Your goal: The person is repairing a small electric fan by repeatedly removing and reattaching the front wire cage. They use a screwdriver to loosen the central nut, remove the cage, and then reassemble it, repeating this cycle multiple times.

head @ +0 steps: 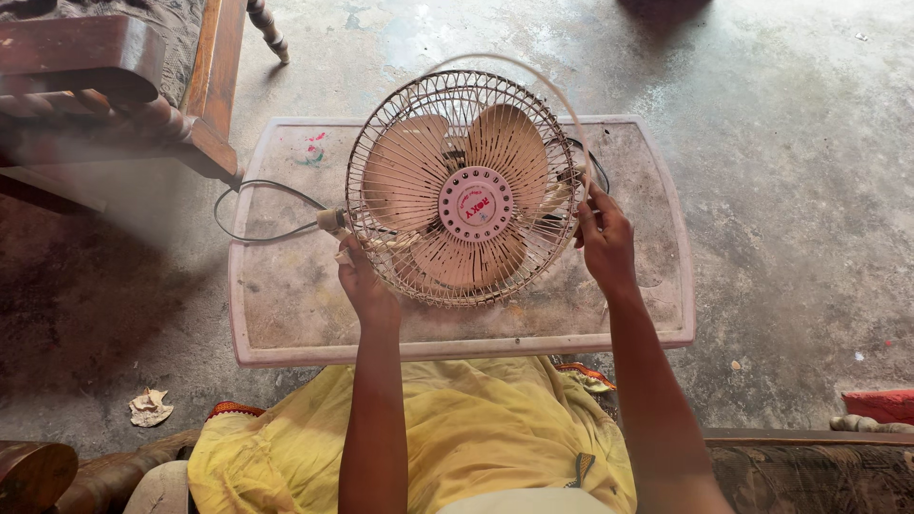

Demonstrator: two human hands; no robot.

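A small beige table fan with a round wire cage and three blades lies face up on a dusty plastic table. A round badge with a red rim sits at the cage's centre. My left hand grips the cage's lower left rim. My right hand holds the right rim, fingers on the wires. A curved stand loop arches over the far side of the cage. A black power cord runs off the left table edge from the fan.
A dark wooden chair stands at the upper left. A crumpled scrap of paper lies on the concrete floor at the lower left. A red object sits at the right edge. My yellow clothing fills the foreground.
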